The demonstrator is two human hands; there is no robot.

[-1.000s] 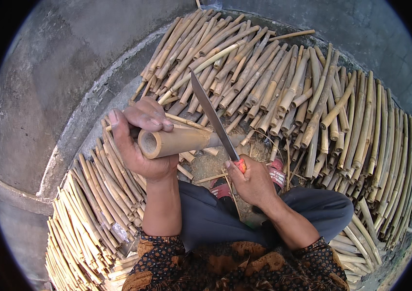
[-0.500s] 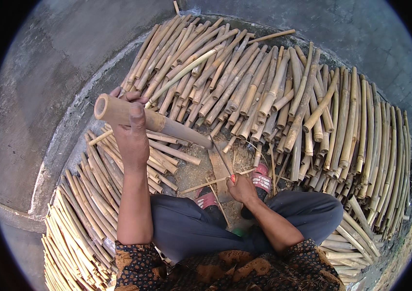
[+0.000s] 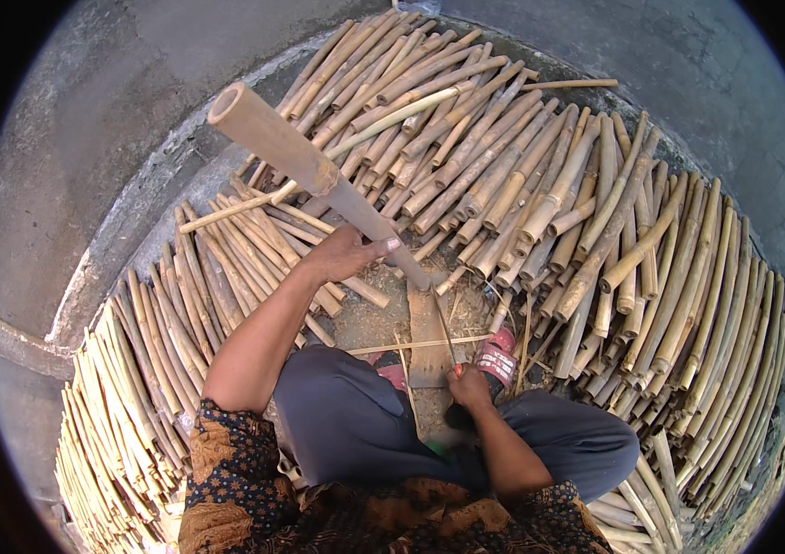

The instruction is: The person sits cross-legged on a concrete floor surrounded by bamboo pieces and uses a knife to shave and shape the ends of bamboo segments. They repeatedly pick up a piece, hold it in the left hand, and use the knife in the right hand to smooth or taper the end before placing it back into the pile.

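Observation:
A thick bamboo pole (image 3: 293,152) stands tilted, its hollow top end leaning to the far left. My left hand (image 3: 344,257) is closed round its lower part, thumb on the near side and the other fingers partly hidden. The pole's lower end is at the far end of a flat wooden board (image 3: 427,337) on the ground between my feet. In my right hand (image 3: 471,388) is a long-bladed knife (image 3: 445,320), gripped by its reddish handle. Its narrow blade points away from me, with the tip close to the pole's lower end.
Stacked bamboo lengths (image 3: 540,198) spread across the far side and right. Thinner pieces (image 3: 120,406) lie at the left. A pale stick (image 3: 402,347) crosses the board. My feet wear red-strapped sandals (image 3: 496,360). A grey concrete wall (image 3: 134,111) curves behind.
My left hand has slid from the pole's upper end down to its lower part. The pole has become steeper, and the knife has turned to point more directly away from me.

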